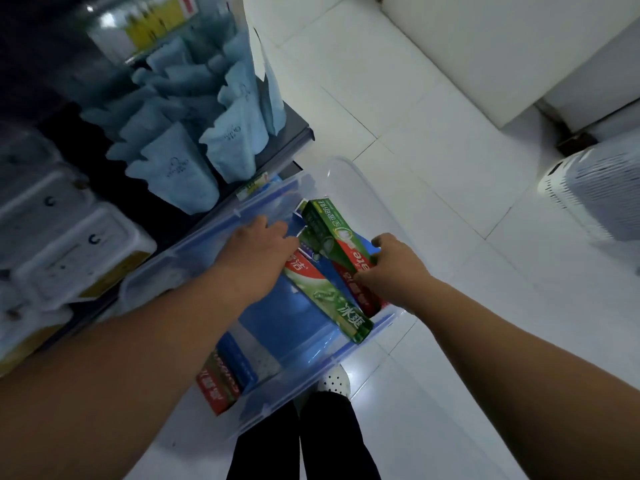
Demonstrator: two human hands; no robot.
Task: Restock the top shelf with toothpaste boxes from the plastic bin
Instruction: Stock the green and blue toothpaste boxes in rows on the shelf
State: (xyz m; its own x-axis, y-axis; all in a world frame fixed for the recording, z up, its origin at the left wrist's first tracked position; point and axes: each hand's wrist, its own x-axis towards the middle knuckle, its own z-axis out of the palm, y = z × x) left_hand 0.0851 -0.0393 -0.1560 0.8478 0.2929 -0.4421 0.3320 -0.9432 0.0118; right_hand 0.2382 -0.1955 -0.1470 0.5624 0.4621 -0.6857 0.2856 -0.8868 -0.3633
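Your right hand (pixel 394 268) grips the green-red box (pixel 329 233) by its 5 o'clock end, inside the bin (pixel 304 344) below you. Your left hand (pixel 258 244) reaches in at the box's 9 o'clock; whether it holds anything, you cannot tell. Blue pouches (pixel 194 168) stand at 11 o'clock

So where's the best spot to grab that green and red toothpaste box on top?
The toothpaste box is long and thin and lies on top of the other boxes, so pinch its narrow sides near the red end, from the right, where the right hand grips it.
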